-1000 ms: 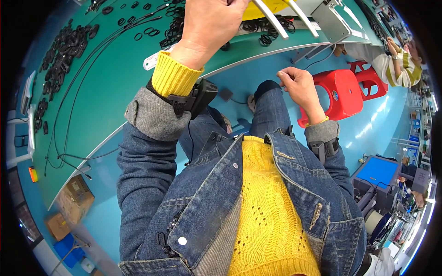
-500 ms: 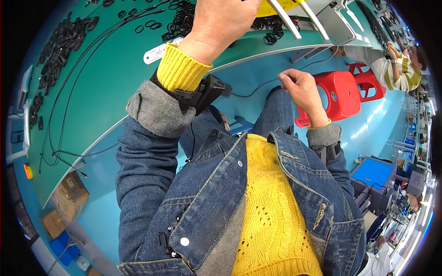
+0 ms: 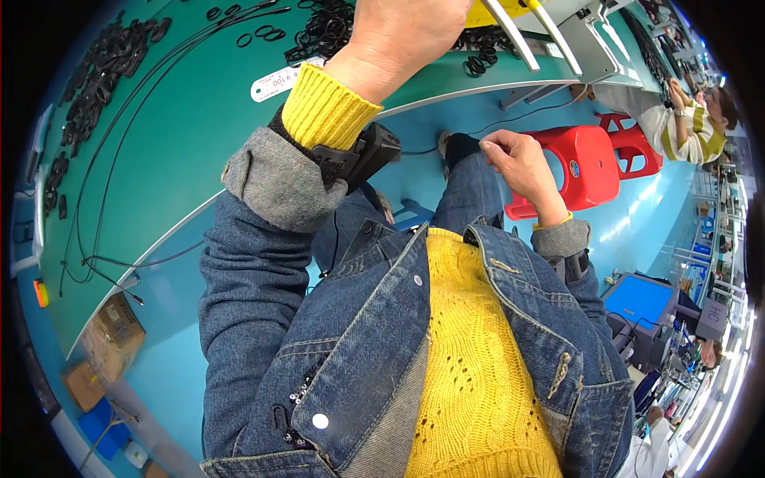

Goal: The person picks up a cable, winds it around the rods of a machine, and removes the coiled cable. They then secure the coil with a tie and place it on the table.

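Note:
My left hand (image 3: 406, 32) reaches out over the green table (image 3: 175, 159); its fingers run off the top edge of the picture, so its grip is hidden. A heap of black rubber rings (image 3: 327, 24) lies right beside it, and a white label (image 3: 279, 80) sits just under the wrist. A black wrist device (image 3: 362, 155) is strapped over the yellow cuff. My right hand (image 3: 518, 159) is low, below the table's edge beside my knee, with its fingers curled closed. Nothing shows between them.
More black rings (image 3: 103, 56) and thin black cables (image 3: 88, 231) lie on the table's left part. White bars (image 3: 518, 32) cross the top. A red stool (image 3: 590, 159) stands right of my knee. Another person (image 3: 677, 119) sits at far right. Cardboard boxes (image 3: 111, 334) are on the floor.
My left arm has stretched further out over the table, its fingers now out of frame. My right hand has stayed by the knee, still closed.

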`<state>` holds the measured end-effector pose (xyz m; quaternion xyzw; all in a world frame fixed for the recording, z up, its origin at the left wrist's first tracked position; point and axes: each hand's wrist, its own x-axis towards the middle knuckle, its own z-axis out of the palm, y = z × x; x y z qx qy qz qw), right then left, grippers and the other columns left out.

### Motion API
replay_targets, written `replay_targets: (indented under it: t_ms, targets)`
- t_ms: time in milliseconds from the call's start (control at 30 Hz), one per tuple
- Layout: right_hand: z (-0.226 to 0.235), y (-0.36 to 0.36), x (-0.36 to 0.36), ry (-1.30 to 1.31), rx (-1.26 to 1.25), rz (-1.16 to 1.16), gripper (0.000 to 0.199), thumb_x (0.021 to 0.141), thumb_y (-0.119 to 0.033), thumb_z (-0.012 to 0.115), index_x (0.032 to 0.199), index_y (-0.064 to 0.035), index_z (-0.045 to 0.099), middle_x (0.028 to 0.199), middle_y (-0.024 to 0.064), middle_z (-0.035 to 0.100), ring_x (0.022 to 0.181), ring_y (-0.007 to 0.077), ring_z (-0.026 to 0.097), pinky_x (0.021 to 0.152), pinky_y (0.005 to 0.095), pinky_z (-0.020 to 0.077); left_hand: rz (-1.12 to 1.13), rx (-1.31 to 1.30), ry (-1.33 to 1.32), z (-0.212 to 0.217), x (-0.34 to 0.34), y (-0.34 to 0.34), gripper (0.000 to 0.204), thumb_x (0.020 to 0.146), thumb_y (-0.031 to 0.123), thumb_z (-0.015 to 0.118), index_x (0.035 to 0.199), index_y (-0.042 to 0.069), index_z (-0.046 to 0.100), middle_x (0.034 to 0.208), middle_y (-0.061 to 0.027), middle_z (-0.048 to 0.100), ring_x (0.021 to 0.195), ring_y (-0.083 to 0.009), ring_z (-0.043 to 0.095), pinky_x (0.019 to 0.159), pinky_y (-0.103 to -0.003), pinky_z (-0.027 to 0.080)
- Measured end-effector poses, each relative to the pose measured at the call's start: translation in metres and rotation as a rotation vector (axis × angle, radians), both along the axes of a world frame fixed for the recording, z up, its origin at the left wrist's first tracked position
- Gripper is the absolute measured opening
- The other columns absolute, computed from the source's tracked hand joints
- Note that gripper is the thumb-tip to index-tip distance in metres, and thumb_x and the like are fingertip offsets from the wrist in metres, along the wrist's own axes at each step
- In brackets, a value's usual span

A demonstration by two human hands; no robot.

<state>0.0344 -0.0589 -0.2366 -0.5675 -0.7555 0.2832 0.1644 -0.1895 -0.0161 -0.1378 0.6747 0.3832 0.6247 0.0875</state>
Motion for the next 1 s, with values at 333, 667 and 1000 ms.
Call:
replay_targets:
  t_ms: [333,667,1000]
  targets:
    - [0.010,-0.001,-0.016,0.045,0.026,-0.002,0.021,0.085,-0.017,0.055,0.088,0.0018,0.062,0.064,0.0036,0.058,0.058,0.0096,0.055,0.055,0.0243,0.0457,0.024,0.025,0.025,0.010,-0.019,0.006,0.014,0.078,0.008,0.059,0.084,-0.003,0.065,0.075,-0.0187,0.063,0.067,-0.0299,0.063,0.060,-0.032,0.048]
    - [0.019,0.014,0.011,0.145,0.053,-0.011,0.019,0.083,-0.015,0.056,0.086,0.0021,0.062,0.063,0.0049,0.058,0.057,0.0112,0.056,0.055,0.0256,0.0455,0.051,0.115,0.051,0.028,0.003,0.033,0.014,0.078,0.011,0.062,0.086,0.001,0.067,0.071,-0.0143,0.063,0.061,-0.0226,0.061,0.057,-0.029,0.046]
    - [0.042,0.006,0.081,0.169,0.001,-0.018,0.018,0.081,-0.016,0.056,0.083,0.0006,0.063,0.063,0.0102,0.061,0.056,0.0176,0.057,0.055,0.0314,0.0449,0.135,-0.083,-0.042,0.046,0.061,0.026,0.012,0.076,0.007,0.067,0.086,0.000,0.067,0.066,-0.0089,0.059,0.054,-0.0154,0.052,0.053,-0.025,0.042]
